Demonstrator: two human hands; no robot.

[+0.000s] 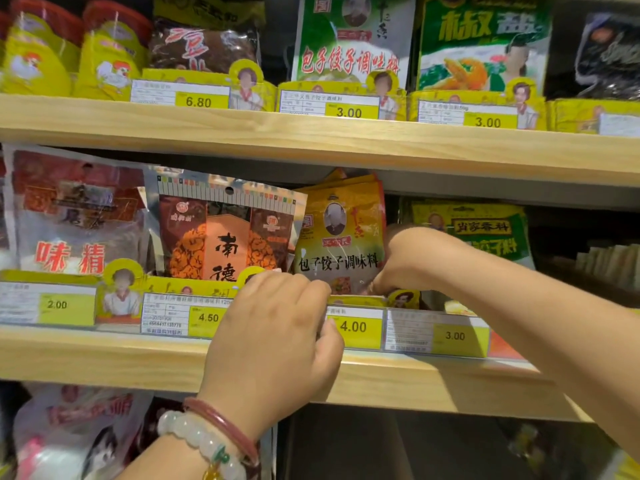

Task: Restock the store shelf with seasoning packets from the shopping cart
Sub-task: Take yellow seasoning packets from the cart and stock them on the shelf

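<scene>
- The yellow seasoning packets (341, 237), printed 包子饺子调味料, stand on the middle shelf (104, 355) above the 4.00 price tag (353, 327).
- The right hand (412, 261) pinches their lower right edge.
- The left hand (273, 337), fingers curled, rests at the lower left; what it holds I cannot tell.
- The neighbouring packet (225, 233) reads 南德, priced 4.50.

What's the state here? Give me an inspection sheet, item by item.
Surface: wooden middle shelf, price tags along its front.
Job's things: yellow packets upright behind the 4.00 tag.
Clutter: brown packet and green packet either side.
Grippers: left hand curled at the tag rail; right hand at the yellow packets' lower right, grip unclear.
Cables: nothing seen.
Surroundings: upper shelf stocked; cart not seen.
</scene>
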